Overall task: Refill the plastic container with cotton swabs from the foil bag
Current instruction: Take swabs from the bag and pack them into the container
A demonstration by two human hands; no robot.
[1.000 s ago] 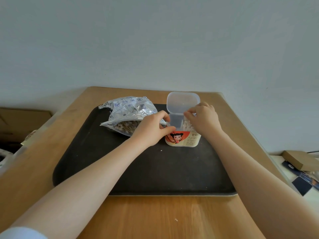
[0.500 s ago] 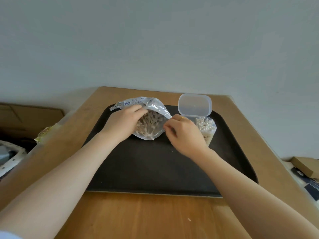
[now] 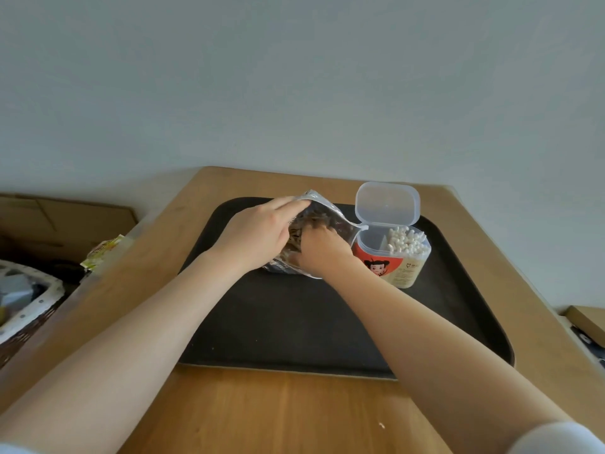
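Wicker shows at nine o'clock, a basket (image 3: 23,303) off the bench (image 3: 294,414). On the black tray (image 3: 294,322) our left hand (image 3: 255,237) grips the foil bag (image 3: 314,213) by its open rim. Our right hand (image 3: 322,249) reaches inside among the cotton swabs (image 3: 296,235); its grasp we cannot tell. At three o'clock, touching the bag, stands the plastic container (image 3: 396,257), lid up, half filled.

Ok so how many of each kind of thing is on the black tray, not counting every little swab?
Foil bags: 1, the foil bag, open.
Plastic containers: 1, the plastic container, lid up, cotton swabs in its right part.
Hands at the bag: 2, left hand holding its edge, right hand reaching in.
Total: 4, on the tray.
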